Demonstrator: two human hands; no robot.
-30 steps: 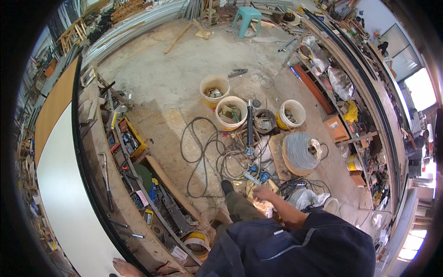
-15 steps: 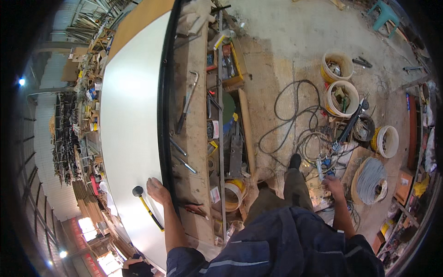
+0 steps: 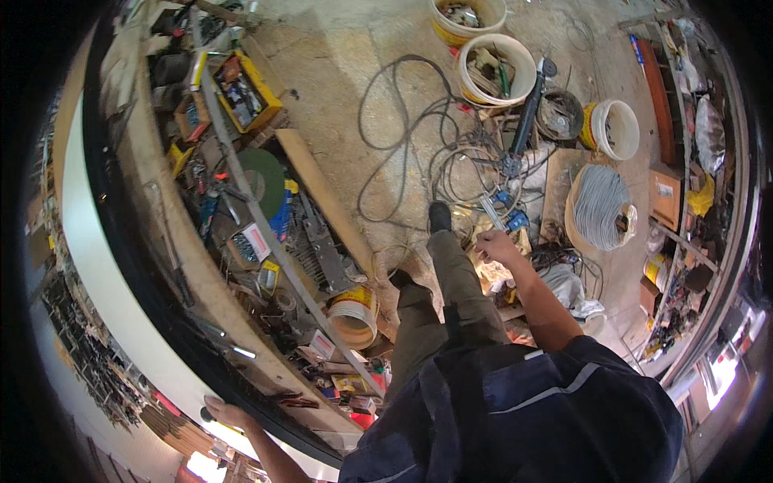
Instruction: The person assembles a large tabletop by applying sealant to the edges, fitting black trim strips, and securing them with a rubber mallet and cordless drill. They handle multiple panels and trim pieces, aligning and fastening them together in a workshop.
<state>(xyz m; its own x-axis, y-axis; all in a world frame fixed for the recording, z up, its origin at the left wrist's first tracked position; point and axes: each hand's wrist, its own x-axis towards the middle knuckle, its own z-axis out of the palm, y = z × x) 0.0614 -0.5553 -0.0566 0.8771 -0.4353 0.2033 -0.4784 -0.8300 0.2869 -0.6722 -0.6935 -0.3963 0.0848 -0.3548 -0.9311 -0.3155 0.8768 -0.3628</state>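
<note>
Mallet with a dark head lies on the white panel, partly hidden beside the left hand; half a second ago a clear gap showed between them, so touching now seems possible. Whether that hand grips cannot be told. Well apart, the right hand has curled fingers near a silver metal piece; holding is unclear.

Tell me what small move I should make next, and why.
I'd probably ease your right shoe back a little: its toe is close to the loops of dark cable, which could catch it. Your left hand is on the white panel, which may help steady you.
</note>
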